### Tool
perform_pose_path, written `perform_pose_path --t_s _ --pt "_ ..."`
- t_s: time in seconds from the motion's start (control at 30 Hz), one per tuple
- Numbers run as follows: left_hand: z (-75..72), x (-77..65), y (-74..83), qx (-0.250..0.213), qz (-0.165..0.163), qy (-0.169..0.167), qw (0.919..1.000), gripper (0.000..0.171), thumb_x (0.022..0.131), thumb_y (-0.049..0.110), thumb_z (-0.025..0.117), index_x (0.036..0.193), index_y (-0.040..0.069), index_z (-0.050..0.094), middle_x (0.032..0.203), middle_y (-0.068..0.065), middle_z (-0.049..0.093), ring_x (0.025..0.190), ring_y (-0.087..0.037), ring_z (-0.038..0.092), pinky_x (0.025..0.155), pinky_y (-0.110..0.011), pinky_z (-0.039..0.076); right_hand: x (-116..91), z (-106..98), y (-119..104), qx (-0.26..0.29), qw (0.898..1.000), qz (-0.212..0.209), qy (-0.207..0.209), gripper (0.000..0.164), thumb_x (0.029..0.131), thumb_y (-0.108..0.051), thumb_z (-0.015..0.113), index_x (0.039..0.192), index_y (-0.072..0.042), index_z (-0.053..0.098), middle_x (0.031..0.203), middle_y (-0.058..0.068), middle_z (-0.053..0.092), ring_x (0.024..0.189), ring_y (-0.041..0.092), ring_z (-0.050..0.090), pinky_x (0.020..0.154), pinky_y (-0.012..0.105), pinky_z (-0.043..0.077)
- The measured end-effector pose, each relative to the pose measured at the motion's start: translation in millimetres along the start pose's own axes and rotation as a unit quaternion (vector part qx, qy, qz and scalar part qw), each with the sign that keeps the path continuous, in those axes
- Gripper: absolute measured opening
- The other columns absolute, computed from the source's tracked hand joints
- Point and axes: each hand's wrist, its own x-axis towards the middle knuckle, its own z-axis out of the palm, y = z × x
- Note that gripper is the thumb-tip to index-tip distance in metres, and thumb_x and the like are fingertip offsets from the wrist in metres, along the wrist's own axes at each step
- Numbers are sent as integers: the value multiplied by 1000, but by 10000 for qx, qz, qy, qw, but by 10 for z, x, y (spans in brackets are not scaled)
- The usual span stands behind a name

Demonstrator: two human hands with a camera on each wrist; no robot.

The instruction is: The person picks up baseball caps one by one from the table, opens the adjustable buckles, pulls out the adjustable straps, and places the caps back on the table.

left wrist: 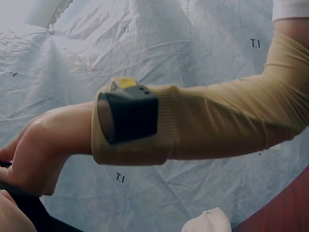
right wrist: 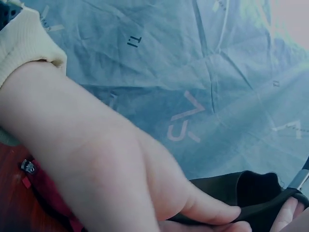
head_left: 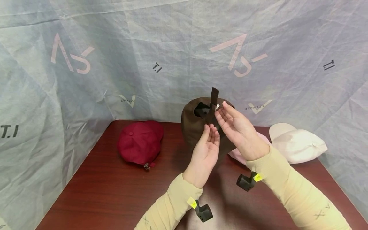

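Note:
A dark brown cap [head_left: 189, 126] is held up above the table, its back opening facing me. The strap [head_left: 214, 95] at its back sticks up through a small metal buckle [head_left: 217, 106]. My left hand [head_left: 203, 151] pinches the strap's lower part between thumb and fingers; the right wrist view shows this left hand [right wrist: 145, 164] close up. My right hand [head_left: 238, 131] holds the strap beside the buckle [right wrist: 300, 180], thumb above the fingers. In the left wrist view the right hand [left wrist: 41, 150] reaches in at lower left, its fingertips mostly cut off.
On the reddish-brown table [head_left: 95, 191], a dark red cap [head_left: 139, 142] lies at left. A white cap [head_left: 299, 145] lies at right, and a pink cap [head_left: 237, 156] is partly hidden behind my right forearm. A printed grey cloth [head_left: 172, 48] hangs behind the table.

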Motion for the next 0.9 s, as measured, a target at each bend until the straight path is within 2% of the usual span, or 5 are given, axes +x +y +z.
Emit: perform_pose_path --t_s 0.33,0.6,0.9 --pt "-110 31 -6 246 62 159 9996 16 96 15 53 87 7 63 83 1 63 76 -6 60 77 -14 50 -22 9 -48 225 9997 73 -35 18 87 3 62 102 -3 53 89 9 56 86 21 60 81 25 52" --pt "-219 37 9 417 106 53 9991 15 96 15 54 87 8 64 83 1 62 78 -6 59 79 -15 49 -15 6 -52 239 9996 136 -30 18 85 3 64 99 -3 54 86 9 56 82 21 60 76 26 53" --pt "-353 42 40 795 104 167 9966 22 97 12 52 82 8 67 83 0 62 80 -9 59 80 -17 50 -35 31 -70 269 9996 121 -25 19 84 4 65 99 -2 55 86 9 57 82 20 59 75 27 53"
